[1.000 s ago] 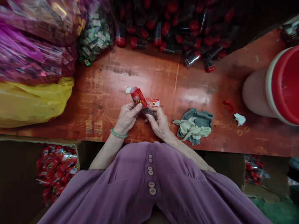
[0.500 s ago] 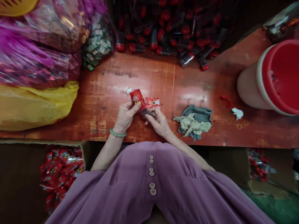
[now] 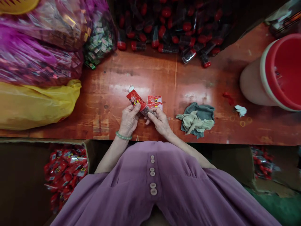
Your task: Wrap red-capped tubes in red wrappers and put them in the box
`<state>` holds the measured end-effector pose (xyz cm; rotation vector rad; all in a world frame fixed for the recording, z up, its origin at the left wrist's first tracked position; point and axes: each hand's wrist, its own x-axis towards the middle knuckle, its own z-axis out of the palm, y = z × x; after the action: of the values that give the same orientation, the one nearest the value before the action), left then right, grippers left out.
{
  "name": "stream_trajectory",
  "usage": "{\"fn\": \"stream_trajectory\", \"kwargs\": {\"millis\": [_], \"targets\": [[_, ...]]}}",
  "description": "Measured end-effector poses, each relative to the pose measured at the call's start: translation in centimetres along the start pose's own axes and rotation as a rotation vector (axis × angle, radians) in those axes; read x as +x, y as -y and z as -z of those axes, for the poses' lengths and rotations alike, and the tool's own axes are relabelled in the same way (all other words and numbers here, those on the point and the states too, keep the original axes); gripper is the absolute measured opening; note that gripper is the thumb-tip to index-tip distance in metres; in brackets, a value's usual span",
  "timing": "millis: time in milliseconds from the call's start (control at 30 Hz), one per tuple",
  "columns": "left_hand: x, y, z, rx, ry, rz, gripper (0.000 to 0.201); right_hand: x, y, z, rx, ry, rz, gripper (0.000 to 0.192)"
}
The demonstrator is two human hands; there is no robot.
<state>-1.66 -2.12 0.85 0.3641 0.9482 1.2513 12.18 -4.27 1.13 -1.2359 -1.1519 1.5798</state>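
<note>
A long red-brown table point(image 3: 152, 75) fills the middle of the view. On its far left sit big bags — a pink one point(image 3: 35, 59) full of shiny packets and a yellow one point(image 3: 35, 103) just below it. On the far right a big bucket point(image 3: 252, 86) lies tipped on its side, red inside. Along the back edge is a heap of small dark tubes with red caps point(image 3: 174, 31). Below the table's near edge, on the left, a cardboard box point(image 3: 66, 169) holds many red packets.

A crumpled grey and tan rag point(image 3: 196, 119) lies on the table, near the hands on their right.

Both hands meet near the table's front edge. The left hand point(image 3: 128, 121) is curled, thumb and fingers pinching a little red packet point(image 3: 135, 99) that sticks up and leans left. The right hand point(image 3: 160, 121) is curled too, its fingertips gripping the packet's lower, clear end — the two hands almost touch. A few more red packets point(image 3: 154, 100) lie flat on the table just behind the right hand.
</note>
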Motion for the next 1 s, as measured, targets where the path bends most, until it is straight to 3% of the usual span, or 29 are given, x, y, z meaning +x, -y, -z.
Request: {"fn": "stream_trajectory", "kwargs": {"millis": [167, 367, 600, 733, 867, 1000], "targets": [[0.1, -0.1, 0.4, 0.055, 0.043, 0.049, 0.042, -0.3, -0.5, -0.1, -0.053, 0.046, 0.030, 0.036], [-0.1, 1.1, -0.2, 0.045, -0.018, 0.013, 0.043, -0.7, -0.8, -0.2, -0.414, -0.150, 0.209, 0.023], [0.0, 0.1, -0.3, 0.142, 0.044, -0.003, 0.044, 0.3, -0.7, -0.3, -0.106, 0.011, 0.098, 0.025], [0.2, 0.3, -0.1, 0.150, -0.013, -0.052, 0.043, 0.0, -0.8, -0.5, -0.268, -0.020, 0.148, 0.018], [0.5, 0.8, -0.1, 0.142, -0.064, -0.112, 0.041, -0.2, -0.8, -0.3, -0.455, -0.092, 0.300, 0.016], [0.5, 0.6, -0.3, 0.154, -0.024, -0.098, 0.039, -0.1, -0.8, -0.1, -0.429, -0.090, 0.298, 0.016]]}}
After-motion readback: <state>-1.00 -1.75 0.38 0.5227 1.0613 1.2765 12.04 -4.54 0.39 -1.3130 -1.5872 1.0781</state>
